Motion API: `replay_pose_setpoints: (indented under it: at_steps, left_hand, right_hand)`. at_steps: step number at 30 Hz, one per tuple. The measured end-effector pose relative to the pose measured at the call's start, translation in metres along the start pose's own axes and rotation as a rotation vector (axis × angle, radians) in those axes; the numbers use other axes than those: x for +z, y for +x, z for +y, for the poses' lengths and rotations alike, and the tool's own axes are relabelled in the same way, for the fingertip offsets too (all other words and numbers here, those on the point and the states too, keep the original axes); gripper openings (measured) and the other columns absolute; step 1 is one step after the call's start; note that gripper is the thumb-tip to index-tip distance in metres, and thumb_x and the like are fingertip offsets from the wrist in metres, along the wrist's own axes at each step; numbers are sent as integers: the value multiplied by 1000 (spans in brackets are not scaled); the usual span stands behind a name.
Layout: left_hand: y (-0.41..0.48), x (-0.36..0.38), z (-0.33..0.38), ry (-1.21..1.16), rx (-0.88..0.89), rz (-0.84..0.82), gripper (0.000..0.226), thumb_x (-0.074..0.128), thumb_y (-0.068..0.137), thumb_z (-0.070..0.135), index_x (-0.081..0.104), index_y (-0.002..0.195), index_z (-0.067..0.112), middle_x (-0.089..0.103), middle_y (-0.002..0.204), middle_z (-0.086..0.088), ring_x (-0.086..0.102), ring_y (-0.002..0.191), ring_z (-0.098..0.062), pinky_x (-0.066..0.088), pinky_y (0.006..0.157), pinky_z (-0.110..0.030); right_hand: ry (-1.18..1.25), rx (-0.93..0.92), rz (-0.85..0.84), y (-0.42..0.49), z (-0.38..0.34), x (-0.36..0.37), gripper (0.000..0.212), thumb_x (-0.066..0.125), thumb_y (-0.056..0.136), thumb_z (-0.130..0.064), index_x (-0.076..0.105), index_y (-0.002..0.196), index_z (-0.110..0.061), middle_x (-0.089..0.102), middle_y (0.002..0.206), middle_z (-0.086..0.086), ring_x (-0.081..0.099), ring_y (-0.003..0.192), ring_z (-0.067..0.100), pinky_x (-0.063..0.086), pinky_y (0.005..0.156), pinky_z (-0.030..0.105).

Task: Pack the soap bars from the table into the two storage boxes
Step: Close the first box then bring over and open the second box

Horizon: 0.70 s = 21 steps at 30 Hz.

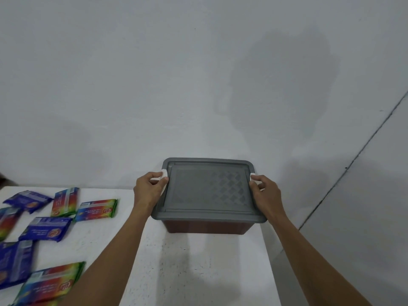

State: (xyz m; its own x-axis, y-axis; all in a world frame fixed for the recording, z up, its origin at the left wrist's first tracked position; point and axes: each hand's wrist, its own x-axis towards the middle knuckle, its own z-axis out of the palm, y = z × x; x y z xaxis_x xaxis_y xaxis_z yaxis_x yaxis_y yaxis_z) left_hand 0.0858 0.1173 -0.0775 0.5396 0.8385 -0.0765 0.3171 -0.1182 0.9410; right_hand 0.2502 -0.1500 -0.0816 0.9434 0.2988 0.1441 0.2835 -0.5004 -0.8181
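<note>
A brown storage box (206, 227) with a grey patterned lid (207, 191) stands at the far right end of the white table (187, 268). My left hand (149, 187) grips the white clip on the lid's left side, thumb on top of the lid. On the opposite side my right hand (265, 191) grips the other white clip. Several wrapped soap bars lie to the left: a blue one (47, 228), a rainbow one (97, 209) nearest the box, another rainbow one (65, 202) standing up. Only one box is in view.
The table's right edge (268, 250) runs just past the box, with grey floor beyond. A white wall rises right behind the table. More soap bars (48, 283) crowd the left front corner.
</note>
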Motion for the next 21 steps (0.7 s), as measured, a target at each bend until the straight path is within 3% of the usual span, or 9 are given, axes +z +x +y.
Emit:
replay_pose_setpoints:
  at_steps: [4,11,15,18,21]
  left_hand:
    - [2,3,-6,-4,20,21,30,72,87,35,68,111,18,70,101,-6,65,93,-26,53,90,-42]
    - [1,2,-6,15,25,10,26,70,87,39,67,107,23,68,96,-3,64,91,-25,54,88,-41]
    - [-5,-8,-4,29,35,-51,31,61,91,45,67,114,25,67,108,-3,63,98,-24,52,91,-41]
    - [-12,-27,-6,50,45,-235,43,50,95,53,62,128,28,62,127,1,60,110,-23,51,98,-46]
    - [-24,-55,-11,49,53,-341,42,48,97,51,60,129,26,67,115,-1,66,98,-19,55,85,-38]
  right_hand:
    - [-40,-29,19,2,4,2,27,53,99,-22,65,122,-14,68,108,5,59,83,15,45,78,25]
    - [-224,-61,25,0,1,3,27,49,100,-30,64,120,-19,69,104,7,62,86,20,46,75,29]
    - [-370,30,-25,-4,-18,-1,35,44,101,-32,60,130,-20,61,123,16,57,109,34,46,87,39]
    - [-464,48,-38,-18,-44,5,42,45,100,-39,57,132,-15,46,134,22,42,122,43,39,101,49]
    - [-390,-69,-65,-36,-73,28,43,50,98,-41,62,127,-12,47,138,22,42,127,41,38,105,47]
